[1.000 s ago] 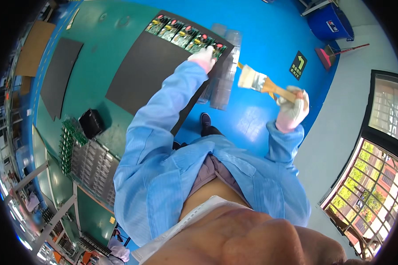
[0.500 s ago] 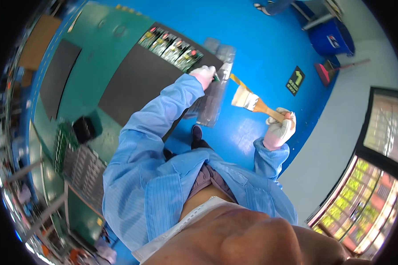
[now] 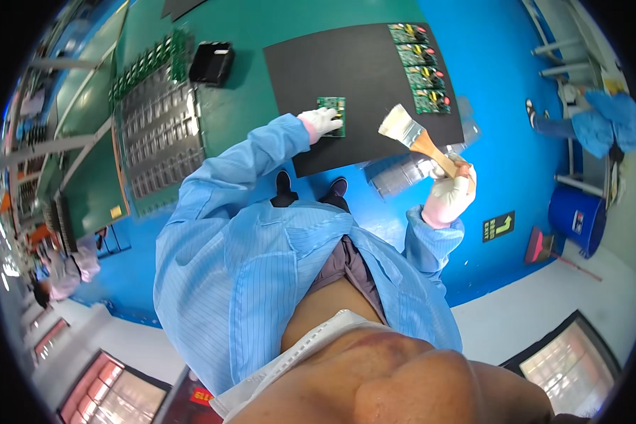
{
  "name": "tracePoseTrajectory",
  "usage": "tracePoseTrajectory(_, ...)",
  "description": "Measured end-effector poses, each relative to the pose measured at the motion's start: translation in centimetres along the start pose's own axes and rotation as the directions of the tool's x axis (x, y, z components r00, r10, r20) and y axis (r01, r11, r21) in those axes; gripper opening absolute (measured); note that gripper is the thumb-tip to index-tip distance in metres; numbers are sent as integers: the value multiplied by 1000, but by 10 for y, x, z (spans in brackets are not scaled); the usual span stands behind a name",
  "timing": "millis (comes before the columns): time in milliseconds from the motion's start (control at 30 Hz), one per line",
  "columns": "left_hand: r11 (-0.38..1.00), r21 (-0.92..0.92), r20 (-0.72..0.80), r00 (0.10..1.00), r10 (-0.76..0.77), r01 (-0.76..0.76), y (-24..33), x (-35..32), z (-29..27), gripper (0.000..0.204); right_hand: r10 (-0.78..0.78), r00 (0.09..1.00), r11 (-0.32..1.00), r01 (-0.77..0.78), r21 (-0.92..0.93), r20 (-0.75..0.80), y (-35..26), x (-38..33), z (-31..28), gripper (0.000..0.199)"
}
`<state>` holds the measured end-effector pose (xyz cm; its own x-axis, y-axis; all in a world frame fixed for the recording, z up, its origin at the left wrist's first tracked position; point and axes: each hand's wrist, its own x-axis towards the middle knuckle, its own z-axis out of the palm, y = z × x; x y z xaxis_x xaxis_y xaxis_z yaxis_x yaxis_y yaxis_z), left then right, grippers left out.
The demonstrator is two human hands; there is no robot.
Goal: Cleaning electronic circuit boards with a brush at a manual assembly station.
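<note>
Step in hand: judged as cleaning; one board is set out on the mat and the brush is raised beside it, not yet touching.
Left hand: the white-gloved left hand (image 3: pixel 320 121) rests on the small green rectangular circuit board (image 3: pixel 331 116), fingers pressed on its left edge, pinning it flat.
Board position: it lies on the large black rectangular mat (image 3: pixel 360 78), near the mat's front edge, well apart from the others.
Right hand: the white-gloved right hand (image 3: pixel 450 192) is clenched around the wooden handle of a flat pale-bristled paintbrush (image 3: pixel 411 134); the bristles hover above the mat, right of the board.
Next move calls for: lowering the bristles onto the board while the left hand keeps it steady.
Containers: a clear plastic tray (image 3: pixel 410 169) lies under the brush hand; contents cannot be told. A grey compartmented tray (image 3: pixel 161 134) on the green bench is partly edged with green boards.
Stock: a row of green circuit boards (image 3: pixel 420 67) lies along the mat's right edge.
</note>
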<state>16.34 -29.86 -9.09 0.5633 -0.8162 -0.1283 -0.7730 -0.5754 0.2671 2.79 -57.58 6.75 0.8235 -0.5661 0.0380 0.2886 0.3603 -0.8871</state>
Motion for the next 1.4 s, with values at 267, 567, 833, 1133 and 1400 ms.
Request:
tracePoseTrajectory(267, 912, -288, -119, 934, -337, 292, 26, -3, 6, 25, 204, 939, 974, -166, -156, 276, 35, -11, 142, 22)
tracePoseTrajectory(567, 545, -829, -299, 722, -624, 128, -1, -221, -43, 33, 34, 775, 836, 324, -443, 631, 191, -33, 376, 13)
tracePoseTrajectory(833, 467, -880, -322, 614, -720, 86, -47, -341, -54, 34, 128, 809, 493, 450, -745, 573, 302, -34, 425, 12)
tracePoseTrajectory(1133, 481, -874, -378, 531, -758, 65, -69, -378, -66, 34, 108, 784, 418, 522, -743, 611, 318, -36, 435, 15)
tracePoseTrajectory(1400, 486, -870, -379, 524, -763, 77, -73, -379, -68, 33, 136, 795, 373, 512, -774, 592, 311, -29, 428, 14)
